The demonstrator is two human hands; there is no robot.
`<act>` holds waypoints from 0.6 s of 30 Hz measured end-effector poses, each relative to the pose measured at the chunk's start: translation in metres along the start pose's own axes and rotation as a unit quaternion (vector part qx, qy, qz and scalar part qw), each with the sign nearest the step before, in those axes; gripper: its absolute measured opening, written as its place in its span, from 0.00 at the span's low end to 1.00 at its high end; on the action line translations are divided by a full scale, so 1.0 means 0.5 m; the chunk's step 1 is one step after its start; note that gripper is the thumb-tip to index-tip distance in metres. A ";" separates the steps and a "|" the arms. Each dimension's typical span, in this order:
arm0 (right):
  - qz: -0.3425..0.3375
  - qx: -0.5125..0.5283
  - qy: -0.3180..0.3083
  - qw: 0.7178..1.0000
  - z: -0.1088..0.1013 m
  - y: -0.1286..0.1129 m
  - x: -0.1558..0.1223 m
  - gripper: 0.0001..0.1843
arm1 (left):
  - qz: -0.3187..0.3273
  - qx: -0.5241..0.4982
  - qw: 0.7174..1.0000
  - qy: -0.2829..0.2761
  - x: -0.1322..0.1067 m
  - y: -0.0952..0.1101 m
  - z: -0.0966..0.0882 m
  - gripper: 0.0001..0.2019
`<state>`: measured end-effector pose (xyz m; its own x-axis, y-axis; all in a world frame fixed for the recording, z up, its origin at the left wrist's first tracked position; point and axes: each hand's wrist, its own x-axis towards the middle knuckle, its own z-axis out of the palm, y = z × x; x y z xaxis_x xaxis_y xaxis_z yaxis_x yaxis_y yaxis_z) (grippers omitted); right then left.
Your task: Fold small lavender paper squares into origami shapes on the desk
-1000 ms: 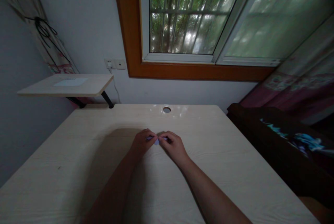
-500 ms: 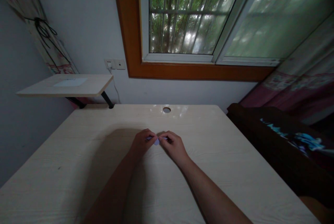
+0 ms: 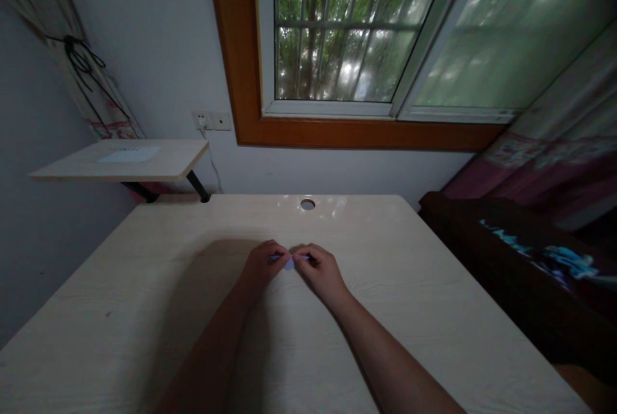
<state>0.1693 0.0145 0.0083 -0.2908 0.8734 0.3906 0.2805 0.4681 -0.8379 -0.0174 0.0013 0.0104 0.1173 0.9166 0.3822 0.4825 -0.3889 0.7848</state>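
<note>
My left hand (image 3: 263, 266) and my right hand (image 3: 321, 270) meet at the middle of a pale wooden table (image 3: 144, 285). Their fingertips pinch together on a small pale purple piece of paper (image 3: 289, 263). Most of the paper is hidden under the fingers; only a small corner shows between the two hands. Both forearms stretch out over the table top from the near edge.
A round cable hole (image 3: 307, 204) sits near the table's far edge. A small raised side shelf (image 3: 120, 160) stands at the back left, below a wall socket (image 3: 212, 120). A barred window (image 3: 337, 28) fills the wall ahead. A dark bed frame (image 3: 511, 272) and curtain flank the right.
The hands stay pinched on the paper in the same spot. The view has shifted very slightly; nothing else has moved.
</note>
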 end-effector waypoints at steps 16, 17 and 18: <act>0.004 0.016 -0.001 1.000 -0.001 0.001 -0.001 0.06 | -0.005 0.011 1.000 -0.013 0.000 0.000 -0.001 0.05; 0.005 0.015 -0.001 1.000 -0.001 0.002 -0.001 0.06 | -0.004 0.011 1.000 -0.012 0.000 0.000 -0.001 0.05; 0.006 0.013 -0.002 1.000 -0.001 0.003 -0.001 0.06 | -0.003 0.009 1.000 -0.010 0.000 0.000 -0.001 0.05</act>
<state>0.1702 0.0146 0.0071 -0.2912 0.8786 0.3786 0.2597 0.4535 -0.8526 -0.0179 0.0011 0.0107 0.1310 0.9209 0.3672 0.4993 -0.3813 0.7780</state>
